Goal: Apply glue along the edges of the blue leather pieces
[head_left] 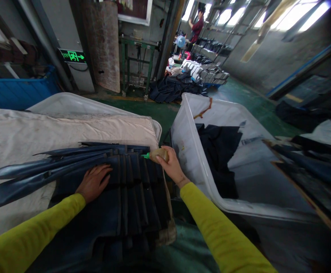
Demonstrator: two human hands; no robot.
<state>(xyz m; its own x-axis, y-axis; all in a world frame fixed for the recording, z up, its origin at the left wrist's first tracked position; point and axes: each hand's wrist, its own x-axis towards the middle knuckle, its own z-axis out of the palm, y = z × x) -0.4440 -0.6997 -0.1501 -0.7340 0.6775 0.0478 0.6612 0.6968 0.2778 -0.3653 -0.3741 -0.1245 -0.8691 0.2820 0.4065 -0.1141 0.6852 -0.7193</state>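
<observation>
Dark blue, leather-like sheets point(108, 206) lie fanned out in overlapping rows, their edges stepped one behind another. My left hand point(95, 182) rests flat on them with its fingers stretched out. In my right hand point(171, 163) is a brownish glue bottle point(159, 154) with a green nozzle, held sideways. The nozzle points left, over the stepped edges near the upper right of the rows; whether it touches them I cannot tell. Beneath the sheets, a cream cloth point(68, 127) covers the work surface.
To the right stands a white plastic bin point(228, 203) with dark pieces inside. Another white tub point(65, 99) shows its rim behind the cloth. A blue crate point(17, 89) is at far left. Farther back are a green metal stand point(138, 45), piled dark material point(173, 87) and a person point(198, 26).
</observation>
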